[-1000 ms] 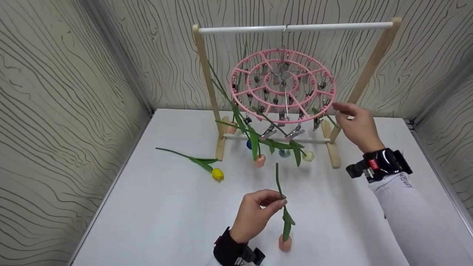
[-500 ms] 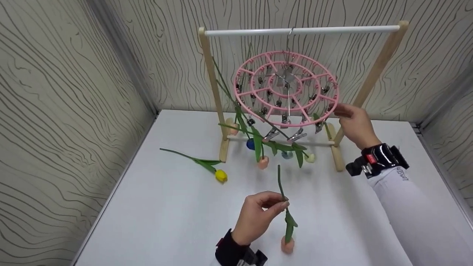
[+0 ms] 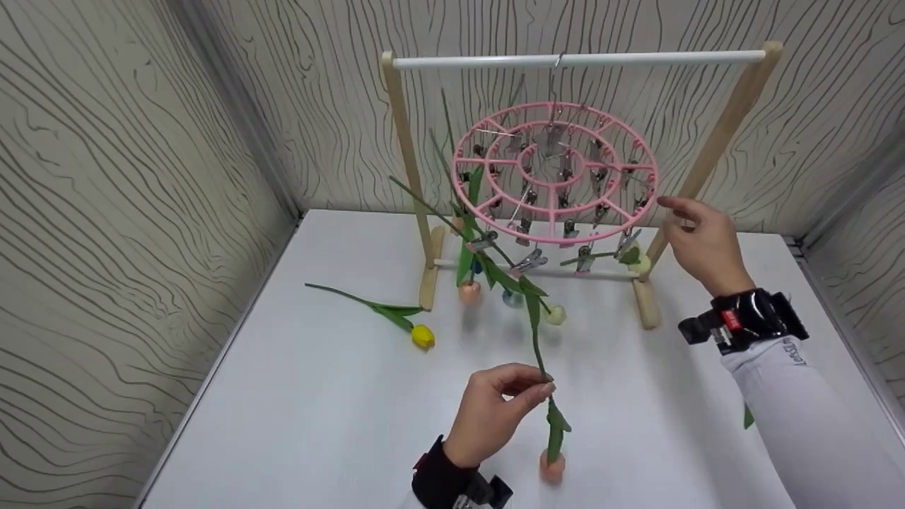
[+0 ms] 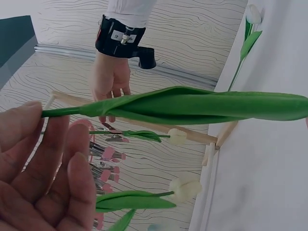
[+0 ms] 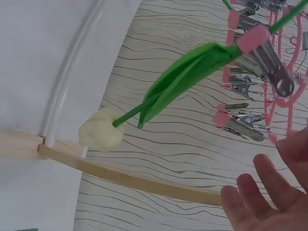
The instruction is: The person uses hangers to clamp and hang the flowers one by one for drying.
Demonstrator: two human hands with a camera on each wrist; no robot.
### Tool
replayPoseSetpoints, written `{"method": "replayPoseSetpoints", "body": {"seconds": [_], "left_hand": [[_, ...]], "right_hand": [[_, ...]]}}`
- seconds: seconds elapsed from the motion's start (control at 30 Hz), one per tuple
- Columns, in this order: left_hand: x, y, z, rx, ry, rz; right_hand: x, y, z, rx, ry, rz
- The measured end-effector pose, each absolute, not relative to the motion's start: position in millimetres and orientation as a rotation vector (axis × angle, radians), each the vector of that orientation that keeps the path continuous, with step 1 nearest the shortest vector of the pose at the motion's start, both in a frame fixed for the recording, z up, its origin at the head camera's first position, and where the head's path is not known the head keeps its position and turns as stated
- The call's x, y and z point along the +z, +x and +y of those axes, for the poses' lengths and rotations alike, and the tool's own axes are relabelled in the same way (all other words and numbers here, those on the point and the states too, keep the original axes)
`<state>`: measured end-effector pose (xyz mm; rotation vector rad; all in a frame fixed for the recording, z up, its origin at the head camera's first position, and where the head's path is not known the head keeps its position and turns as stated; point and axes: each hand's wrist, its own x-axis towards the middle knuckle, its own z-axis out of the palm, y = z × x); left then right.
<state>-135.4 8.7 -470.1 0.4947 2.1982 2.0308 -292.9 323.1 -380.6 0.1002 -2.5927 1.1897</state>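
On the far left, a tulip with a yellow bloom and a long green stem (image 3: 423, 336) lies on the smooth white counter (image 3: 297, 410) and can wait its turn there. Next, some green-stemmed tulips with peach, blue and cream blooms (image 3: 469, 292) dangle heads-down from the left and front of the round pink plastic hanger (image 3: 554, 241). In front of them, the left grip (image 3: 488, 413) pinches the green stem of a peach-coloured tulip (image 3: 557, 424) between thumb and finger, with its bloom pointing down toward the person. That looks like the right way up for clipping, so it is best to pinch gently and leave the top of the stem bare. A shiny metal clip with pink tips (image 3: 569, 231) on the front of the hanger seems free, and would be a good one to squeeze. The hanger can probably spin and swing on its hook, so it helps to steady it first. Near its right side, a cream tulip (image 3: 640, 264) is held in a clip. Last, the right grip (image 3: 707, 247) is loose and holds nothing, close by the pink rim; I cannot tell if it touches.
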Motion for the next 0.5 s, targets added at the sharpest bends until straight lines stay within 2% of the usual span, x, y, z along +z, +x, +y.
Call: {"method": "replayPoseSetpoints", "body": {"seconds": [0.27,0.5], "left_hand": [[-468.5,-134.4,7.3,2.04,0.518,2.222],[-465.0,-137.6,5.4,2.068,0.531,2.232]], "right_hand": [[-378.9,-308.0,321.7,1.388,0.231,-2.674],[-377.0,-298.8,316.5,1.321,0.309,-2.782]]}}
